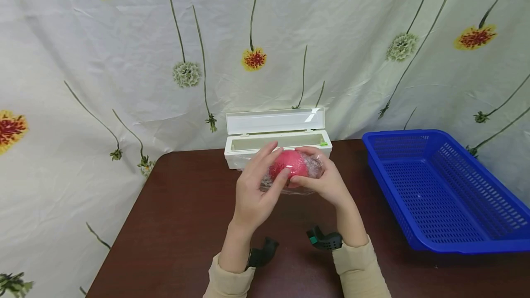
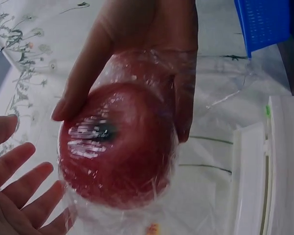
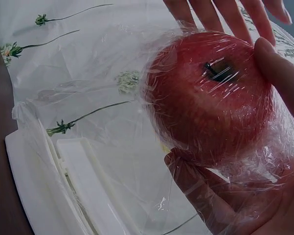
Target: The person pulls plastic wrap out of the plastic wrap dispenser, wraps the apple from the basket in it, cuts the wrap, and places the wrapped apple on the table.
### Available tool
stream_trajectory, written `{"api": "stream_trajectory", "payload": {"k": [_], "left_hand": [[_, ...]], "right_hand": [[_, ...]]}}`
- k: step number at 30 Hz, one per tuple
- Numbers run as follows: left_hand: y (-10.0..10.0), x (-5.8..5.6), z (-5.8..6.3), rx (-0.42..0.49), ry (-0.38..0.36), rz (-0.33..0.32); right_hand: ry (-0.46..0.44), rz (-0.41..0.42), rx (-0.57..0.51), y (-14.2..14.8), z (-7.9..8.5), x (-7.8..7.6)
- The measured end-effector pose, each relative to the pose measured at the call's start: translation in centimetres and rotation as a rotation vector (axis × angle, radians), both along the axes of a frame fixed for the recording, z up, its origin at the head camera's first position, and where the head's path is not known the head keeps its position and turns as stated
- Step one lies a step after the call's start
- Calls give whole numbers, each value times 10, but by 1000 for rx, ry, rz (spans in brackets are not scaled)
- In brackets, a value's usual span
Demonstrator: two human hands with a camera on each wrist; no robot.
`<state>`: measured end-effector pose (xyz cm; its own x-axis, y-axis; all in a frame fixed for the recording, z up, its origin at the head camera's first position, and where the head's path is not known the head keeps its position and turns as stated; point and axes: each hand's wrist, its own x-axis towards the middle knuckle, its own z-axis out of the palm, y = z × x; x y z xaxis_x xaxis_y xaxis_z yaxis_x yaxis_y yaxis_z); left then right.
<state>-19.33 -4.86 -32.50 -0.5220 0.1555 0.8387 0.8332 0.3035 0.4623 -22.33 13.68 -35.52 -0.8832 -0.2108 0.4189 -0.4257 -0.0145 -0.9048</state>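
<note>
A red apple (image 1: 289,163) wrapped in clear cling film is held up in front of me. My right hand (image 1: 327,176) grips it from the right, its thumb on the near side and fingers around the back, as the right wrist view shows. My left hand (image 1: 256,190) is on the apple's left side with fingers spread, beside the loose film. In the left wrist view the left fingers (image 2: 27,178) are extended near the apple (image 2: 120,147) and do not curl round it. The apple's dark stem shows through creased film (image 3: 281,142) in the right wrist view.
A white cling film dispenser box (image 1: 237,160) stands with its lid raised at the table's back edge, behind the hands; a small green piece (image 1: 323,143) is at its right end. A blue plastic basket (image 1: 389,197) occupies the right of the brown table (image 1: 174,224). Flowered cloth (image 1: 136,59) hangs behind.
</note>
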Motion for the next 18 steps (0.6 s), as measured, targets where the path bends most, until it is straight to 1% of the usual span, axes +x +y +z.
{"api": "stream_trajectory", "payload": {"k": [4,7,13,18], "left_hand": [[9,0,-3,-91,44,14],[13,-1,-5,-126,56,22],[15,-4,-8,-151,54,49],[15,-9,-12,-139,30,62]], "right_hand": [[12,19,-9,-2,-1,0],[19,25,-13,-3,-1,0],[26,19,1,-4,0,1],[18,12,30,-4,0,1]]}}
